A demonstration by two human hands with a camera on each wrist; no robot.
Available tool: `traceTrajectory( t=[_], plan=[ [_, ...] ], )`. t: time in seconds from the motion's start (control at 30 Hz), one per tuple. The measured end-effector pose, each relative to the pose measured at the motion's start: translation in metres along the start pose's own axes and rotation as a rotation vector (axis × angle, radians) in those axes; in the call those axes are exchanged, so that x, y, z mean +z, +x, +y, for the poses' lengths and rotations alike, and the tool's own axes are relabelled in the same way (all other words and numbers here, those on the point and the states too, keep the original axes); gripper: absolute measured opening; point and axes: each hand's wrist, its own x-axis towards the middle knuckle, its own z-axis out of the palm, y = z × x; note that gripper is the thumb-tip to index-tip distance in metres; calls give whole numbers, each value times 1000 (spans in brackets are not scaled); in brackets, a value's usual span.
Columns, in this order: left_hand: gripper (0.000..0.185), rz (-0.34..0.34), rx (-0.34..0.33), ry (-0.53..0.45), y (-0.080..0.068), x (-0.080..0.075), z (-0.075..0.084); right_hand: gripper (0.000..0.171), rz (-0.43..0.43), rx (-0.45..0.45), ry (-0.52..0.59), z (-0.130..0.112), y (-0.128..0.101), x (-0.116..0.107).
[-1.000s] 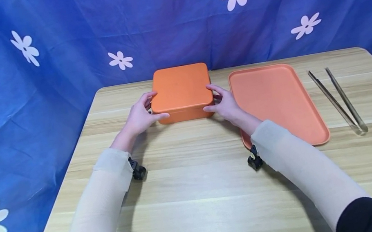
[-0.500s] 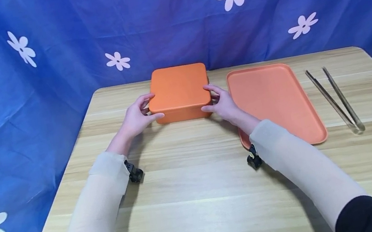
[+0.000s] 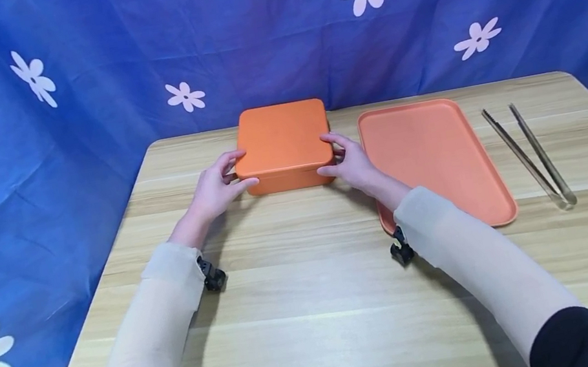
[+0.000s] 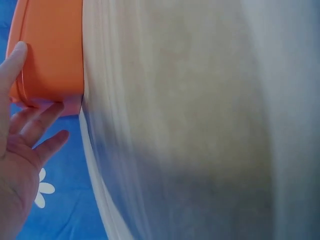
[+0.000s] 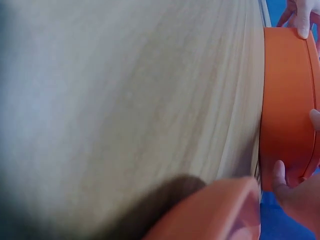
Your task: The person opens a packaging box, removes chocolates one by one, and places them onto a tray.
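An orange box [image 3: 282, 136] is sitting at the table's [image 3: 312, 285] far edge, left of that edge's middle, with the blue cloth [image 3: 110, 111] hanging just behind. The left hand [image 3: 212, 188] is gripping the box's near left corner, thumb on the front, fingers against the side. The right hand [image 3: 356, 165] is holding the near right corner in the same way. How firmly either is squeezing cannot be told.

A pink tray [image 3: 435, 165] is lying just right of the box, and metal tongs [image 3: 541, 153] are resting beyond it, toward the table's right edge, arms spread toward the far edge.

The fingers are touching high, around the seam beneath the lid, so an upward pull could be parting lid from base rather than raising both. Uneven pressure could be twisting the box, and a forward push could be driving it over the far edge into the cloth. The right sleeve [image 3: 436, 217] is overhanging the tray's near left corner; dropping or swinging that arm could be knocking the rim.
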Motion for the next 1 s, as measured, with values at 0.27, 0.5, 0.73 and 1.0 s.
traceTrajectory(
  t=[0.27, 0.5, 0.73, 1.0],
  plan=[
    [61, 16, -44, 17, -1, -3, 4, 71, -5, -4, -97, -4, 2, 1],
    [70, -29, -69, 35, 3, -5, 2, 72, -21, -7, -90, -3, 1, 0],
    [84, -99, -92, 74, 15, -4, 2, 72, -32, -19, -95, 0, 3, 0],
    [96, -134, -129, 24, 23, -3, 3, 70, 0, -45, -105, 0, 4, 1]
  ],
)
